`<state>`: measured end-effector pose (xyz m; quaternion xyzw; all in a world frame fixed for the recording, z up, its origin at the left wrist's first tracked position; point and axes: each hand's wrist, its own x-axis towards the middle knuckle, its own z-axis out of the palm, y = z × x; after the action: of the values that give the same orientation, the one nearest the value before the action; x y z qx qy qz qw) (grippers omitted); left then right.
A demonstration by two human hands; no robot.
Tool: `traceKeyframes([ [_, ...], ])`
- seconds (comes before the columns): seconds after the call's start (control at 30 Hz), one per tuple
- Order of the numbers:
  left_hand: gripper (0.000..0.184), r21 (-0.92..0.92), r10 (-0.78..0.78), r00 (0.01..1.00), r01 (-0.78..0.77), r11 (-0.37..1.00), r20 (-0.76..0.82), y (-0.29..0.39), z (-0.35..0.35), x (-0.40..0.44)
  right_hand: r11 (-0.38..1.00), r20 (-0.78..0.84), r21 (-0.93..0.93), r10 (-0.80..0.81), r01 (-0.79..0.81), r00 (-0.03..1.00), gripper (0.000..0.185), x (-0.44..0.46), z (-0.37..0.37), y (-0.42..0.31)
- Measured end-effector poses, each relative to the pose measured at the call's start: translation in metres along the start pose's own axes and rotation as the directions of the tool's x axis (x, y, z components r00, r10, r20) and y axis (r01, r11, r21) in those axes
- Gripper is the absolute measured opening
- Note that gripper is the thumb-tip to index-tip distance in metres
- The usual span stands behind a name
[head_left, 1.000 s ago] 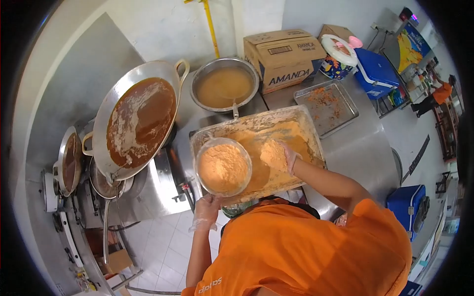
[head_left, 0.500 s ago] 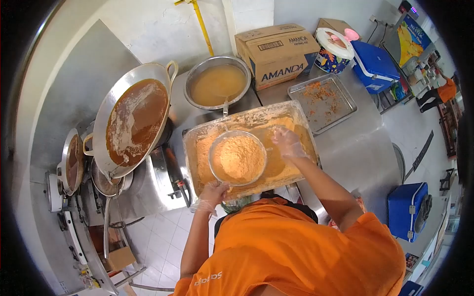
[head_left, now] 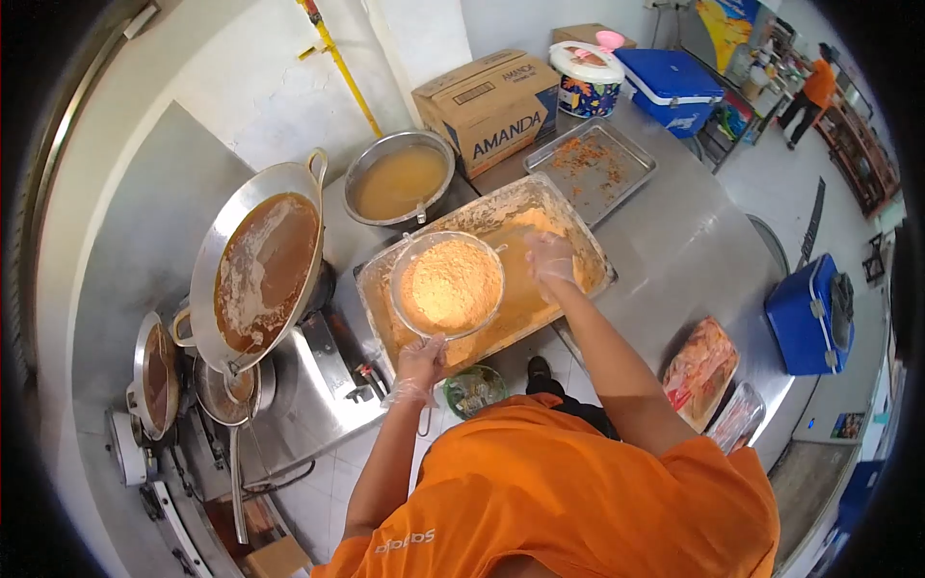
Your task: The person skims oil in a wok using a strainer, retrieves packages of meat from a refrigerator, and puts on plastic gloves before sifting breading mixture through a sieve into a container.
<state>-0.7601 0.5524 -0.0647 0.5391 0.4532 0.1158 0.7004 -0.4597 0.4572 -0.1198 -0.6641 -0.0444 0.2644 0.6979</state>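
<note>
Gloved left hand (head_left: 421, 360) pinching a round mesh sieve (head_left: 472, 328) at its seven o'clock, orange-tinted flour (head_left: 448, 282) heaped inside, sieve above a floury rectangular tray (head_left: 585, 234), gloved right hand (head_left: 551, 260) near three o'clock, its grasp unclear.

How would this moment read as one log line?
left hand: holding sieve; sieve: over tray, heaped with pale-orange powder; right hand: above tray, grip unclear

My left arm (head_left: 383, 462) is reaching forward, and my left hand (head_left: 421, 363) is holding a closed grip. My right arm (head_left: 615, 366) is stretching farther out and slanting inward; the finger pose of my right hand (head_left: 551, 262) is looking unclear (both hands are wearing clear gloves (head_left: 412, 393)).
</note>
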Motion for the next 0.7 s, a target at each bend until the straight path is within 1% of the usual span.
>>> traceKeyframes([
  [0.03,0.028,-0.013,0.029,0.999,-0.029,1.000,0.016,-0.001,0.001,-0.002,0.991,-0.047,-0.132,0.003,-0.009,0.999,0.060,-0.020,0.009,-0.012],
  [0.07,0.028,-0.031,0.060,0.998,-0.059,0.998,0.030,-0.001,0.002,-0.003,0.991,-0.057,-0.134,-0.016,0.008,0.998,0.060,-0.044,0.020,-0.029],
  [0.1,0.028,-0.026,0.081,0.996,-0.080,0.996,0.030,-0.004,0.003,-0.004,0.978,-0.182,-0.186,0.056,-0.091,0.982,0.060,-0.073,0.032,-0.045],
  [0.13,0.028,-0.034,0.092,0.995,-0.090,0.995,0.046,-0.006,0.004,-0.005,0.955,-0.311,-0.222,0.120,-0.195,0.943,0.061,-0.097,0.045,-0.051],
  [0.2,0.028,-0.166,0.072,0.995,-0.059,0.984,0.075,-0.010,0.007,-0.005,0.992,-0.364,-0.113,0.013,-0.058,0.931,0.046,-0.110,0.074,-0.010],
  [0.27,0.031,-0.194,0.086,0.991,-0.066,0.979,0.098,-0.014,0.011,-0.005,0.971,-0.234,0.203,0.175,-0.128,0.956,0.054,-0.110,0.093,0.059],
  [0.3,0.033,-0.254,0.109,0.989,-0.079,0.964,0.105,-0.015,0.014,-0.005,0.891,-0.056,0.332,0.347,-0.311,0.936,0.045,-0.147,0.103,0.041],
  [0.33,0.035,-0.311,0.127,0.986,-0.088,0.946,0.106,-0.016,0.017,-0.007,0.762,0.144,0.419,0.481,-0.494,0.865,0.037,-0.184,0.113,0.017],
  [0.37,0.035,-0.313,0.123,0.985,-0.079,0.946,0.124,-0.017,0.022,-0.008,0.765,0.126,0.424,0.480,-0.484,0.868,0.037,-0.187,0.117,0.019],
  [0.43,0.042,-0.427,0.256,0.966,-0.217,0.878,0.033,-0.018,0.032,-0.013,0.864,0.170,0.224,0.421,-0.451,0.891,0.024,-0.191,0.123,0.021],
  [0.47,0.042,-0.431,0.262,0.964,-0.222,0.875,0.036,-0.016,0.029,-0.015,0.868,0.169,0.222,0.414,-0.444,0.895,0.024,-0.195,0.122,0.016],
  [0.53,0.044,-0.279,0.269,0.952,-0.221,0.934,0.146,-0.004,0.021,-0.018,0.912,0.202,0.220,0.306,-0.347,0.930,0.022,-0.205,0.112,-0.008],
  [0.57,0.045,-0.245,0.249,0.946,-0.196,0.949,0.207,0.007,0.017,-0.025,0.940,0.214,0.109,0.296,-0.324,0.931,0.022,-0.207,0.102,-0.023],
  [0.6,0.045,-0.259,0.255,0.947,-0.201,0.945,0.196,0.013,0.011,-0.036,0.943,0.221,0.095,0.294,-0.320,0.930,0.022,-0.206,0.097,-0.030],
  [0.67,0.043,-0.122,0.307,0.928,-0.287,0.950,0.211,0.016,-0.007,-0.056,0.936,0.128,0.233,0.238,-0.262,0.963,0.019,-0.206,0.089,-0.040],
  [0.7,0.043,-0.127,0.313,0.928,-0.292,0.948,0.201,0.006,-0.017,-0.054,0.938,0.138,0.227,0.234,-0.261,0.962,0.019,-0.180,0.074,-0.027],
])
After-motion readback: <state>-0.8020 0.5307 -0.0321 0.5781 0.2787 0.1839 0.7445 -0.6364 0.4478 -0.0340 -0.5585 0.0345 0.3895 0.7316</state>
